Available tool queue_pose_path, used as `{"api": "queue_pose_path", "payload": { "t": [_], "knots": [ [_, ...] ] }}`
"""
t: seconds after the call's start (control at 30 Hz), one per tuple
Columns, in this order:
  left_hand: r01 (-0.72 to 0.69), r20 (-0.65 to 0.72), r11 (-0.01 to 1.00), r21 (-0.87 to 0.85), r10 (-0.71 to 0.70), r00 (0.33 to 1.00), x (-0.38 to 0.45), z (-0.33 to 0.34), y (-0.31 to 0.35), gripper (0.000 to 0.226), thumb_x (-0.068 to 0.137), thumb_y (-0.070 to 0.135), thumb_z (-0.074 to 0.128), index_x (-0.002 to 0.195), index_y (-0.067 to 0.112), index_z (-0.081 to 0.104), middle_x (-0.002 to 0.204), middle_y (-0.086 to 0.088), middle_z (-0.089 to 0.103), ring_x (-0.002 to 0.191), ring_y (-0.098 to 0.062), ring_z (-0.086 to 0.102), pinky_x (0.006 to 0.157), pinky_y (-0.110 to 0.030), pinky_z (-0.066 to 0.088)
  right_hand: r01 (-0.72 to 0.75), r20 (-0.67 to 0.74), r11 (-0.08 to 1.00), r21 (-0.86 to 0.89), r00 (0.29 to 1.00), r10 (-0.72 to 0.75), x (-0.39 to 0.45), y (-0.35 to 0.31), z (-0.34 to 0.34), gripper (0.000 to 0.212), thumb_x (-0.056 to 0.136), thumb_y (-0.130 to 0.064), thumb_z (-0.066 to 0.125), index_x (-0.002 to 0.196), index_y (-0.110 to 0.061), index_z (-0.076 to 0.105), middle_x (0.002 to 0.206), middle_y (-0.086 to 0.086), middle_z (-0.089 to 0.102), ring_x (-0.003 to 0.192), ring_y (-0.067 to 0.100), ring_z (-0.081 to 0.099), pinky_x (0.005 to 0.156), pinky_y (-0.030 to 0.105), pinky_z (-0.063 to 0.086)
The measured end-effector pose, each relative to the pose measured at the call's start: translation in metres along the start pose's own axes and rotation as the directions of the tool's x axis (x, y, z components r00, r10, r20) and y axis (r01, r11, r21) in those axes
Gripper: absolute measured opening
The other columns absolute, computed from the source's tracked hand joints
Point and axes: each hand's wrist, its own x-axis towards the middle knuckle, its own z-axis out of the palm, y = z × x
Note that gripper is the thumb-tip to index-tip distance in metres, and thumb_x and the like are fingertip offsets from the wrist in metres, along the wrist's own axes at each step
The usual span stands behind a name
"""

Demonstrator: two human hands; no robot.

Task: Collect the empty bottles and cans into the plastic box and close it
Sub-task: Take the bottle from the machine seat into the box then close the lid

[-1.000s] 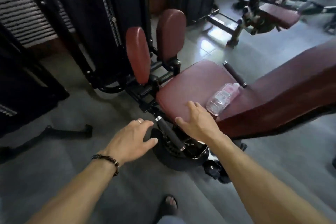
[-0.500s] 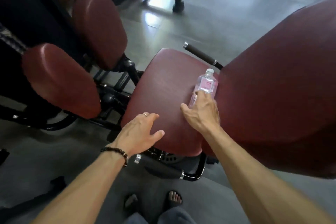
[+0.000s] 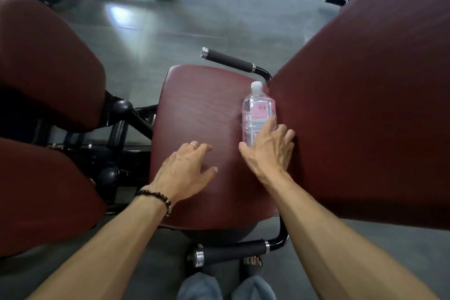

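Bottle (image 3: 258, 109): a clear plastic one with a pink label and white cap lies on its side on the dark red seat pad (image 3: 194, 109) of a gym machine, tucked against the foot of the slanted backrest pad (image 3: 365, 105), cap pointing away from the person. It looks empty, though the glare makes that hard to confirm. The right hand (image 3: 269, 147) is on the bottle's near end, fingers (image 3: 269, 124) spread and draped over it, thumb on the left side; they have not closed round it, so I judge the grasp is only being formed. The left hand (image 3: 185, 168) rests flat on the seat pad, fingers loosely spread, holding nothing. A black foam handle (image 3: 229, 59) juts out beyond the seat. No plastic box and no cans appear in view, so nothing shows as collected. By my reading the task is at an early stage: this bottle is yet to be lifted, carried and boxed, and the box closed.
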Motion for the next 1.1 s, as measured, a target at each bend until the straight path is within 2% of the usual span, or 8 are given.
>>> {"api": "queue_pose_path", "payload": {
  "t": [0.17, 0.37, 0.47, 0.57, 0.7, 0.87, 1.0, 1.1],
  "knots": [
    [-0.046, 0.057, 0.999, 0.025, 0.044, 0.997, -0.003, 0.000, -0.008, 0.056, 0.085, 0.049, 0.054, 0.134, 0.023, 0.044, 0.121, 0.002, 0.051, 0.120, -0.018, 0.045, 0.097, -0.038, 0.043, -0.003, 0.001, 0.998, 0.064, 1.000, 0.003, -0.003, 0.000, -0.004, 0.104, 0.061, -0.038, 0.072, 0.147, -0.010, 0.020, 0.127, 0.018, 0.044, 0.109, 0.040, 0.046, 0.089, 0.042, 0.042],
    [-0.103, 0.096, 0.993, 0.059, 0.097, 0.991, -0.019, -0.003, 0.003, 0.056, 0.086, 0.049, 0.053, 0.134, 0.022, 0.044, 0.121, 0.002, 0.052, 0.119, -0.018, 0.046, 0.097, -0.037, 0.043, 0.075, 0.113, 0.973, 0.218, 0.988, -0.102, -0.036, 0.022, -0.019, 0.107, 0.063, -0.044, 0.074, 0.149, -0.011, 0.018, 0.131, 0.016, 0.044, 0.113, 0.040, 0.051, 0.092, 0.040, 0.043],
    [-0.127, 0.087, 0.989, 0.076, 0.120, 0.989, -0.038, -0.002, 0.015, 0.056, 0.085, 0.049, 0.054, 0.133, 0.022, 0.044, 0.121, 0.002, 0.053, 0.119, -0.018, 0.047, 0.097, -0.037, 0.043, 0.094, 0.159, 0.964, 0.249, 0.978, -0.136, -0.060, 0.040, -0.033, 0.085, 0.063, -0.045, 0.074, 0.132, -0.012, 0.035, 0.119, 0.009, 0.045, 0.104, 0.036, 0.057, 0.086, 0.036, 0.045],
    [-0.136, 0.100, 0.986, 0.099, 0.126, 0.987, -0.063, 0.003, 0.025, 0.056, 0.085, 0.050, 0.054, 0.134, 0.024, 0.043, 0.123, 0.003, 0.052, 0.120, -0.017, 0.047, 0.097, -0.037, 0.044, 0.140, 0.178, 0.949, 0.283, 0.964, -0.195, -0.093, 0.060, -0.042, 0.072, 0.064, -0.047, 0.072, 0.120, -0.013, 0.040, 0.112, 0.006, 0.044, 0.097, 0.031, 0.057, 0.084, 0.035, 0.046],
    [-0.164, 0.137, 0.969, 0.183, 0.140, 0.981, -0.104, 0.010, 0.038, 0.056, 0.087, 0.051, 0.053, 0.134, 0.022, 0.043, 0.125, -0.001, 0.053, 0.119, -0.019, 0.048, 0.097, -0.039, 0.045, 0.220, 0.161, 0.923, 0.316, 0.946, -0.281, -0.146, 0.098, -0.046, 0.071, 0.065, -0.047, 0.072, 0.119, -0.012, 0.040, 0.115, 0.007, 0.043, 0.096, 0.029, 0.056, 0.084, 0.036, 0.049],
    [-0.212, 0.175, 0.950, 0.229, 0.174, 0.969, -0.168, 0.035, 0.076, 0.049, 0.087, 0.046, 0.055, 0.128, 0.021, 0.048, 0.118, 0.000, 0.055, 0.114, -0.020, 0.051, 0.094, -0.037, 0.045, 0.241, 0.162, 0.904, 0.353, 0.936, -0.313, -0.210, 0.160, -0.051, 0.072, 0.064, -0.044, 0.073, 0.121, -0.013, 0.042, 0.117, 0.006, 0.043, 0.101, 0.027, 0.054, 0.084, 0.032, 0.046],
    [-0.287, 0.232, 0.929, 0.231, 0.234, 0.944, -0.208, 0.064, 0.116, 0.052, 0.086, 0.046, 0.056, 0.131, 0.023, 0.047, 0.117, 0.002, 0.054, 0.113, -0.018, 0.052, 0.093, -0.036, 0.046, 0.218, 0.157, 0.914, 0.342, 0.946, -0.284, -0.253, 0.215, -0.059, 0.076, 0.062, -0.047, 0.071, 0.123, -0.014, 0.041, 0.121, 0.009, 0.044, 0.102, 0.028, 0.054, 0.088, 0.040, 0.050],
    [-0.352, 0.305, 0.904, 0.243, 0.273, 0.912, -0.227, 0.087, 0.156, 0.054, 0.087, 0.047, 0.054, 0.135, 0.023, 0.044, 0.120, 0.002, 0.053, 0.115, -0.018, 0.050, 0.093, -0.035, 0.045, 0.176, 0.139, 0.931, 0.320, 0.963, -0.230, -0.281, 0.263, -0.069, 0.075, 0.064, -0.047, 0.071, 0.124, -0.014, 0.041, 0.118, 0.007, 0.044, 0.099, 0.027, 0.054, 0.083, 0.038, 0.050]
  ]
}}
